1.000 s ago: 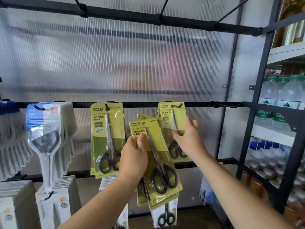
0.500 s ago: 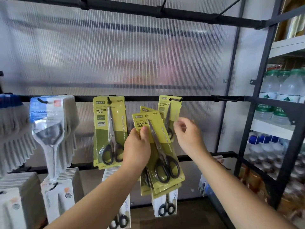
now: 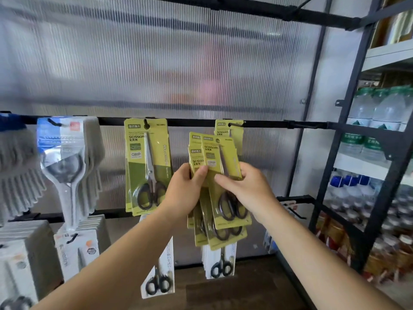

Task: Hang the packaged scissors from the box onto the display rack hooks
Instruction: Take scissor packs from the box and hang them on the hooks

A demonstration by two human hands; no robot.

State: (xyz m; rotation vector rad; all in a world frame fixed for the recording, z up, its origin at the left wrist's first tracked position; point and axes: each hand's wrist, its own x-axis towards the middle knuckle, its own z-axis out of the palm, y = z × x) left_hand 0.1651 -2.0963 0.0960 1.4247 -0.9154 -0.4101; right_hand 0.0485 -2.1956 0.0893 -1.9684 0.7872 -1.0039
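Observation:
My left hand point(image 3: 185, 189) grips a fanned stack of yellow-green scissors packs point(image 3: 201, 222) in front of the rack. My right hand point(image 3: 248, 189) pinches the front pack point(image 3: 223, 166) of that stack by its right edge. On the black rack bar point(image 3: 190, 122), one scissors pack point(image 3: 147, 166) hangs from a hook at the left. Another pack point(image 3: 230, 130) hangs from a hook at the right, mostly hidden behind the stack. The box is out of view.
Grey gloves point(image 3: 20, 168) and a clear-packed tool point(image 3: 64, 168) hang at the left. White scissors packs point(image 3: 220, 262) hang on a lower bar. A black shelf unit point(image 3: 380, 157) with water bottles stands at the right.
My right hand left the pack hanging on the right hook, came down and took hold of the front pack in my left hand's stack. The stack rose slightly.

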